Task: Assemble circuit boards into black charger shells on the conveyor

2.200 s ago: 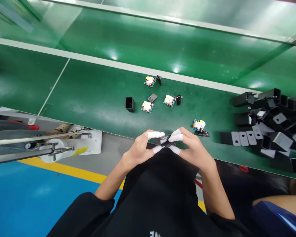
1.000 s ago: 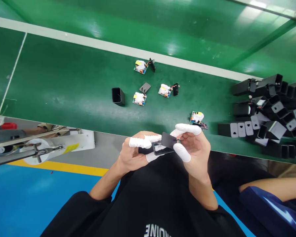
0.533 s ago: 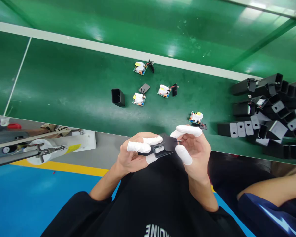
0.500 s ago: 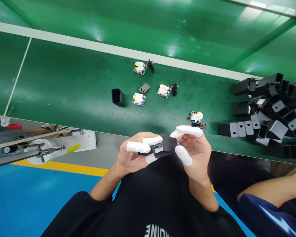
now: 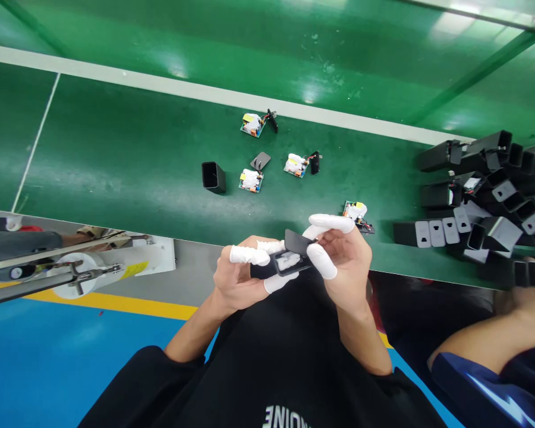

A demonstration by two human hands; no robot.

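Observation:
My left hand (image 5: 243,274), with white finger cots on the fingertips, grips a black charger casing (image 5: 293,272) in front of my chest. White material shows inside its open end. Between the thumb and fingers of my right hand (image 5: 345,264), also in white cots, is a flat black cover (image 5: 296,242), tilted up over that opening. Beyond my right hand on the bench lies a circuit board (image 5: 355,210) with white compound and a small black part wired to it.
Several similar boards (image 5: 296,164) lie mid-bench, near a loose plug cover (image 5: 261,160) and an open black casing (image 5: 214,177). Black casings (image 5: 472,232) are piled at the right. A co-worker's arm (image 5: 490,333) is at the lower right, a metal mechanism (image 5: 111,267) at the left.
My right hand has moved slightly left and the cover has tilted up, showing more of the casing's white inside. The co-worker's hand has come to the casings at the right.

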